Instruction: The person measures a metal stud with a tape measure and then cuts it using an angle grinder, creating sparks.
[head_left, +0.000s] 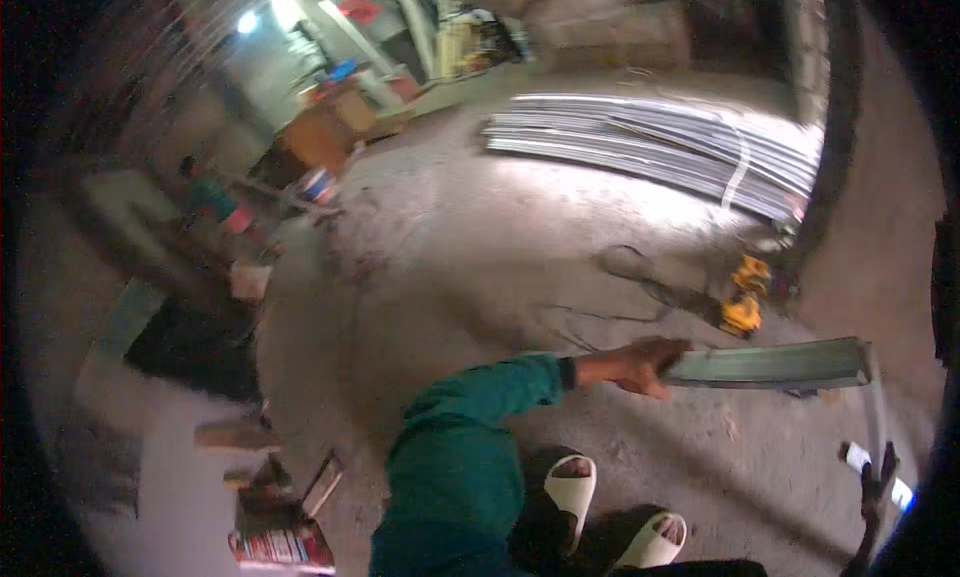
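My left hand [645, 365], at the end of a green sleeve, is closed round the near end of a long grey-green strip [770, 365]. The strip reaches out to the right above the floor, and its exact kind is not clear. Beyond its far end, a thin pale length [877, 407] drops toward my right hand [878, 485]. That hand looks dark and closed at the lower right edge. White patches [856, 457] show on both sides of it, but what it grips is too blurred to name.
A yellow power tool [742, 315] and a dark cable [640, 277] lie beyond the strip. Silver metal profiles [640, 142] are stacked at the back right. At left are a person [215, 202], a dark sheet [195, 347], wood pieces [237, 435] and a red bag [285, 549].
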`<state>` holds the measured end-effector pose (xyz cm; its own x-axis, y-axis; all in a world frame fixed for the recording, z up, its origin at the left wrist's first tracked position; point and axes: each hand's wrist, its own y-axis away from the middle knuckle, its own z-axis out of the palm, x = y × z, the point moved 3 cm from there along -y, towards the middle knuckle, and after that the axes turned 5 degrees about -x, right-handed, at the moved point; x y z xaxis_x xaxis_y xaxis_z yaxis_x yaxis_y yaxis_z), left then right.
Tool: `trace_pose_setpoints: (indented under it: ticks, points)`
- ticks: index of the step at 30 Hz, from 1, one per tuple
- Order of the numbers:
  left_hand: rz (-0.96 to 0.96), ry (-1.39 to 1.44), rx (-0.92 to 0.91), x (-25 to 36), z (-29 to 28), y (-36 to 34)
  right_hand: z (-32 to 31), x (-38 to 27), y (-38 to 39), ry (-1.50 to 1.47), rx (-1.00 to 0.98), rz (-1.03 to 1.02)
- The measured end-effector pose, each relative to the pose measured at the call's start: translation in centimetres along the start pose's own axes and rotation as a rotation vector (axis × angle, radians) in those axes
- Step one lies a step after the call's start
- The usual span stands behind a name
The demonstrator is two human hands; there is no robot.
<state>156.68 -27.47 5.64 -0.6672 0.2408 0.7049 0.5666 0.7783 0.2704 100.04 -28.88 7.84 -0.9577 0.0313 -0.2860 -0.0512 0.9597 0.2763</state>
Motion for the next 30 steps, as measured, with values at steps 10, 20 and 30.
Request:
trace_pose_setpoints:
  ticks: [10, 20, 30]
  points:
    - [0.310, 0.060, 0.291, 11.2, -6.1, 5.3, -3.1, 3.2, -6.4, -0.518, -0.270, -0.260]
    - [-0.161, -0.483, 0.050, 0.5, -18.6, 13.8, -7.7, -8.6, -0.4, -0.254, -0.256, -0.325]
    - [-0.380, -0.228, 0.404, 2.7, -10.9, 13.5, -6.9, -23.2, -0.1, -0.682, -0.588, -0.168]
